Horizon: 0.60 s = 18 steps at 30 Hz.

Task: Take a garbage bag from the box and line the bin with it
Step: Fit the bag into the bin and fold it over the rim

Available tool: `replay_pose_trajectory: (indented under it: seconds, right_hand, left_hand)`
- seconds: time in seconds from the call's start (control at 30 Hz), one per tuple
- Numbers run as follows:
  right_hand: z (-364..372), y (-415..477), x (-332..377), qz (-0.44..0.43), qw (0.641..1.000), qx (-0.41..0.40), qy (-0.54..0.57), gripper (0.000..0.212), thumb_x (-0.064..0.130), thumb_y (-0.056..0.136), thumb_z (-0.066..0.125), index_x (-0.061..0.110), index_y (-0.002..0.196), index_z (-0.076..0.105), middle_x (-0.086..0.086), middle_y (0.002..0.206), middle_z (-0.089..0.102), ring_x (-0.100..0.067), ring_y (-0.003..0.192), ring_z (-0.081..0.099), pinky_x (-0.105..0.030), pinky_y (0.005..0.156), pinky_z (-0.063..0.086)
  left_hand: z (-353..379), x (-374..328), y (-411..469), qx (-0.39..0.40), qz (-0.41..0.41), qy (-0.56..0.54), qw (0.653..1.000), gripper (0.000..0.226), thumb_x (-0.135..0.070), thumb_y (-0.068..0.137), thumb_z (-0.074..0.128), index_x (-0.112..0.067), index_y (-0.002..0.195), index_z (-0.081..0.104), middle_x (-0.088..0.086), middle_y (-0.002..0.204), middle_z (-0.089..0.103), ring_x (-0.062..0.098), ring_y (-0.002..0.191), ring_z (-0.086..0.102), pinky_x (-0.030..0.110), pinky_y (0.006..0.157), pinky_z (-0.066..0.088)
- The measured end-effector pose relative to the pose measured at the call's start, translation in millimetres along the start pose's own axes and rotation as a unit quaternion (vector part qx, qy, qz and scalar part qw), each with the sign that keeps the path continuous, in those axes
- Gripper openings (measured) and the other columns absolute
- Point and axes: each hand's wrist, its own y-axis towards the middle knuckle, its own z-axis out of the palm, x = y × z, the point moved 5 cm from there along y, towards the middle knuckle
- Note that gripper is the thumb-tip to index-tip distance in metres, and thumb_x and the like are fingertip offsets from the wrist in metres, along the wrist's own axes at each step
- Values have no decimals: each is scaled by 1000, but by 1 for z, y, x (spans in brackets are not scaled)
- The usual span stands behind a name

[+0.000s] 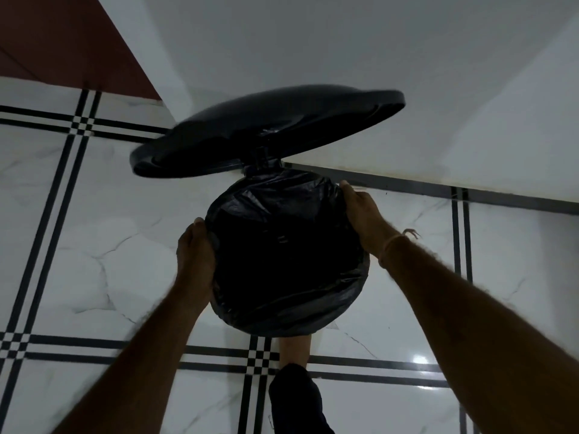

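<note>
As a person bends over a round bin (283, 332) on a tiled floor (94, 245), both bare hands hold its mouth from opposite sides, with the black garbage bag (282, 245) between them. The bag sits inside the bin, its glossy plastic folded out over the rim all the way round and wrinkled most at the far edge. The left hand (195, 255) grips the bag-covered rim on the left, thumb on top and the fingers curled out of sight down the outside. The right hand (360, 214) grips the rim on the right and farther back, its fingertips reaching toward the hinge. A thread bracelet (394, 242) circles the right wrist. The lid (266, 130) stands raised behind the opening, tilted and blurred, in front of a white wall (376, 57). Below the bin's near edge a bare foot (294, 349) shows — its toes hidden under the bin — with a dark trouser leg (297, 399) above it. White marble-look tiles carry black double lines.
</note>
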Motion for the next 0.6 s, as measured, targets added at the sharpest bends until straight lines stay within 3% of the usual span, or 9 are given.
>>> replay_pose_trajectory:
  seconds: [0.1,0.17,0.27,0.37,0.43,0.5,0.53,0.6]
  right_hand:
    - [-12,-16,35,-73,995,-32,-67,70,68,93,29,13,107,70,-14,114,72,-34,109,66,-51,101,51]
    - [-9,-15,61,-129,991,-36,-30,54,57,102,38,14,101,70,-9,104,74,-24,96,67,-40,90,53]
    - [16,-8,82,-133,988,72,20,35,40,102,59,13,81,66,-15,83,64,-24,79,62,-34,76,47]
    - [31,-3,84,-132,982,133,3,31,30,103,60,15,76,52,-14,83,49,-24,78,48,-36,71,36]
    - [22,-4,82,-107,988,108,33,36,40,105,54,10,85,59,-16,85,54,-25,80,54,-39,73,43]
    - [2,-8,71,-105,993,27,39,47,53,101,51,9,95,66,-15,92,68,-28,90,66,-46,86,54]
    - [-12,-18,65,-116,993,-30,13,47,56,98,52,11,97,67,-11,96,72,-28,95,68,-48,91,55]
    - [-33,-49,39,-111,987,-118,1,32,51,96,56,22,99,69,-1,99,74,-24,99,69,-48,94,57]
  left_hand:
    - [-5,-13,12,5,53,67,996,41,-52,101,39,-20,81,53,3,86,58,19,78,58,37,73,48]
    - [3,-28,25,41,54,56,996,39,-55,100,45,-24,80,58,-2,81,61,17,77,59,34,73,49]
    - [19,-41,42,114,23,19,993,38,-43,98,60,-24,65,56,-5,64,55,14,63,52,31,69,42]
    - [21,-39,50,145,1,-14,989,42,-37,97,65,-23,60,55,-5,60,51,11,56,49,32,68,39]
    - [17,-41,47,120,-6,25,992,46,-51,98,58,-16,69,64,-3,69,59,11,63,55,32,70,44]
    - [4,-38,32,65,-23,47,997,60,-66,96,47,-11,95,71,-2,90,68,14,81,63,32,79,49]
    - [-6,-34,21,28,-23,18,999,59,-66,96,47,-10,99,68,-3,92,65,13,81,61,28,76,50]
    - [-26,-17,-13,-50,-7,2,999,50,-52,101,51,-5,88,58,-4,76,51,9,62,45,17,55,41]
